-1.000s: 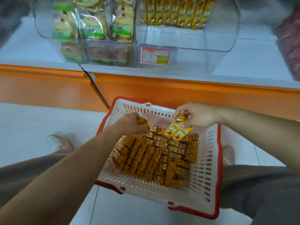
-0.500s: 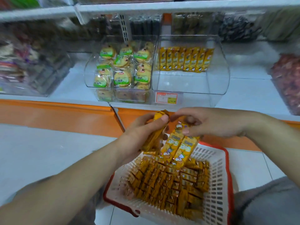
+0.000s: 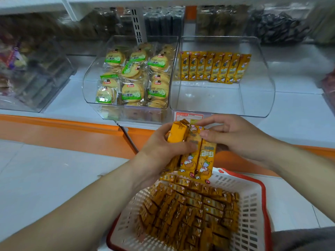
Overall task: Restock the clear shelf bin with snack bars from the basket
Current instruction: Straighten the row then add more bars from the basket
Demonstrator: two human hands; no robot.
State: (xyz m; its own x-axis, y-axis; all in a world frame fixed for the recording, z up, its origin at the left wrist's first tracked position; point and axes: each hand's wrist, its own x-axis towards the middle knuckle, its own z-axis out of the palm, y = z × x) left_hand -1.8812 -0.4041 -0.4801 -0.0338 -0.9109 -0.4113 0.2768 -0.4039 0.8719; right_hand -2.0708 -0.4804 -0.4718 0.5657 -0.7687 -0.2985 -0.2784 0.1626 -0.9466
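Both hands (image 3: pixel 163 149) (image 3: pixel 233 136) hold snack bars (image 3: pixel 196 156) above basket (image 3: pixel 253 196)

A clear plastic bin (image 3: pixel 90 87) sits on the white shelf (image 3: pixel 68 105). It is full of round yellow cookies in packets with green labels (image 3: pixel 133 91). A small red and white price tag (image 3: pixel 187 115) is at the shelf's front. The shelf has a long orange edge (image 3: pixel 54 131). Dark snack bags (image 3: pixel 279 28) sit at the back.

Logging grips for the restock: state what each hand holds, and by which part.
A bunch of yellow snack bars: the left hand grips its middle, the right hand pinches its upper end.
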